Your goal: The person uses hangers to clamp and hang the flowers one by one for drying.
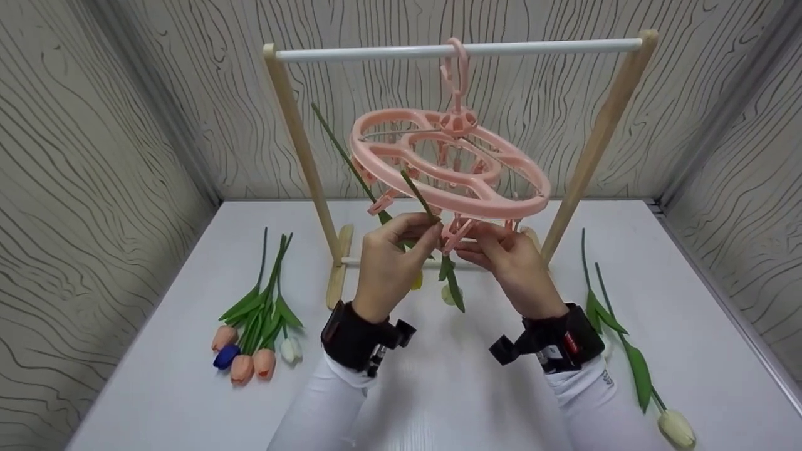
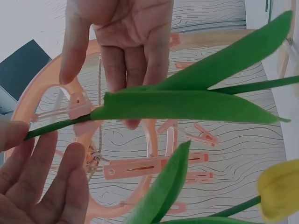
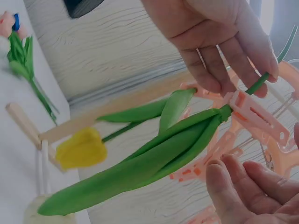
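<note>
A pink clip hanger (image 1: pixel 376 156) hangs from a white rod. My left hand (image 1: pixel 388 266) pinches the green stem of a white tulip (image 1: pixel 456 291) between thumb and index finger. Below those fingertips, a pink clothespin (image 3: pixel 257 119) grips the same stem just above its leaves. Beside the clothespin is my right hand (image 1: pixel 520 272), its fingers apart and slightly bent, with nothing held between them. The tulip hangs bloom-down, its leaves partly covering the pale bloom. A yellow tulip (image 3: pixel 81 149) hangs bloom-down from the hanger behind, its stem slanting up to the left.
The wooden stand has a left post (image 1: pixel 301 150) and a right post (image 1: pixel 601 138) joined by the white rod (image 1: pixel 363 54). Several peach, blue and white tulips (image 1: pixel 254 363) lie on the table's left side. White tulips (image 1: pixel 677 429) lie at the right.
</note>
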`<state>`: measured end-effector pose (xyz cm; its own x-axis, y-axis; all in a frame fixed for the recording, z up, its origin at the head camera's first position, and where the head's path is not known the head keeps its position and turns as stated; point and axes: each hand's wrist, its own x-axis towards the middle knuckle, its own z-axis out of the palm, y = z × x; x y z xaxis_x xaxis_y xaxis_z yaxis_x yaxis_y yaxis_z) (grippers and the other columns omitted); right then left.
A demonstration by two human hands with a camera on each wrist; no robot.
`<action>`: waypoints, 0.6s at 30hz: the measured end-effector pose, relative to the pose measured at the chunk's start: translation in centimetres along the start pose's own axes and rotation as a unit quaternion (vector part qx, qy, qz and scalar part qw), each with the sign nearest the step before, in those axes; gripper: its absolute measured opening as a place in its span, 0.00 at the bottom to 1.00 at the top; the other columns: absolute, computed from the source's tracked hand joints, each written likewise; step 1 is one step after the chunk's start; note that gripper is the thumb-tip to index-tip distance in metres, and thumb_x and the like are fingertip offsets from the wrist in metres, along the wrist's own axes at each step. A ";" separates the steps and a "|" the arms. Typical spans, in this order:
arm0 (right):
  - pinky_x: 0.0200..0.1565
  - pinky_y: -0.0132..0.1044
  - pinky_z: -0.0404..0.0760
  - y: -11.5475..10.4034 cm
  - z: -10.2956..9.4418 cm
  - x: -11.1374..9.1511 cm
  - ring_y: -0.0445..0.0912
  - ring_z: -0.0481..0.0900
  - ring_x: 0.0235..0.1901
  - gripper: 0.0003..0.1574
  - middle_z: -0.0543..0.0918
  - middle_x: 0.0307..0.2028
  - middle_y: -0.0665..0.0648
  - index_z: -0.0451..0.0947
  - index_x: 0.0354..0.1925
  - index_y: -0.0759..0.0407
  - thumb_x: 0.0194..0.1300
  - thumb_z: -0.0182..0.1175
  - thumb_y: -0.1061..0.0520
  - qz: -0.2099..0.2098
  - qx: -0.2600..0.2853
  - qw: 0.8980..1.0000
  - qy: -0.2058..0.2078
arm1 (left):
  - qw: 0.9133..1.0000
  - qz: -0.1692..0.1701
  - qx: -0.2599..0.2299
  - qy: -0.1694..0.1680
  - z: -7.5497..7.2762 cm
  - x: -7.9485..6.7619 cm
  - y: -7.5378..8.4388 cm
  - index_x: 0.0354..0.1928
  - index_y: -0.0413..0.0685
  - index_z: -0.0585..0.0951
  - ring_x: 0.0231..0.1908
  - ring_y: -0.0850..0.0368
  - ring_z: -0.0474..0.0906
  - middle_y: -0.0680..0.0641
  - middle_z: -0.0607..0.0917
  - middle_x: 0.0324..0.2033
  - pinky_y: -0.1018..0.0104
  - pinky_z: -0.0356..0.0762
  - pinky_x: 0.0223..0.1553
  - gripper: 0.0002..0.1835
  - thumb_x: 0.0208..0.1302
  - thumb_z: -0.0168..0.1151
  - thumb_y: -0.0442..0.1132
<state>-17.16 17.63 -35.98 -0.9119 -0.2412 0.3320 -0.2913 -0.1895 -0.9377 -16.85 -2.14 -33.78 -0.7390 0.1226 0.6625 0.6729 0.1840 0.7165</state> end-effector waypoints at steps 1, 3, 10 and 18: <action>0.56 0.47 0.77 0.0 -0.1 -0.2 0.59 0.80 0.54 0.24 0.81 0.53 0.68 0.71 0.65 0.65 0.77 0.51 0.55 0.008 -0.006 1.000 0.005 | 1.000 0.000 0.002 0.000 0.0 -0.1 -0.1 0.44 0.40 0.85 0.32 0.62 0.83 0.50 0.88 0.35 0.63 0.82 0.36 0.09 0.68 0.65 0.38; 0.56 0.45 0.77 0.1 -0.2 -0.6 0.57 0.80 0.54 0.24 0.80 0.55 0.66 0.70 0.65 0.66 0.77 0.51 0.54 0.023 -0.021 0.999 0.013 | 1.000 -0.001 0.003 0.000 0.1 -0.2 -0.2 0.45 0.40 0.86 0.32 0.61 0.83 0.50 0.88 0.35 0.63 0.82 0.36 0.10 0.68 0.65 0.39; 0.55 0.42 0.78 -0.1 -1.0 -1.8 0.54 0.80 0.55 0.27 0.76 0.58 0.66 0.71 0.63 0.71 0.79 0.49 0.52 0.039 -0.076 0.996 0.033 | 1.000 -0.010 0.022 0.007 -0.1 -0.7 -0.4 0.45 0.42 0.87 0.32 0.60 0.83 0.51 0.89 0.40 0.66 0.81 0.36 0.11 0.68 0.65 0.41; 0.54 0.41 0.78 -0.2 -2.9 -3.3 0.52 0.80 0.55 0.26 0.79 0.56 0.65 0.73 0.61 0.71 0.79 0.48 0.53 0.044 -0.112 0.992 0.045 | 1.000 -0.019 0.020 0.012 -1.4 -1.7 -0.9 0.55 0.37 0.83 0.40 0.59 0.83 0.49 0.88 0.44 0.64 0.81 0.43 0.20 0.65 0.69 0.41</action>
<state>-14.93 21.27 -37.24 -0.9556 -0.1597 0.2478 -0.2582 0.0475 -0.9649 -16.15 -3.84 -35.19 -0.7620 0.0907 0.6412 0.6428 0.2269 0.7317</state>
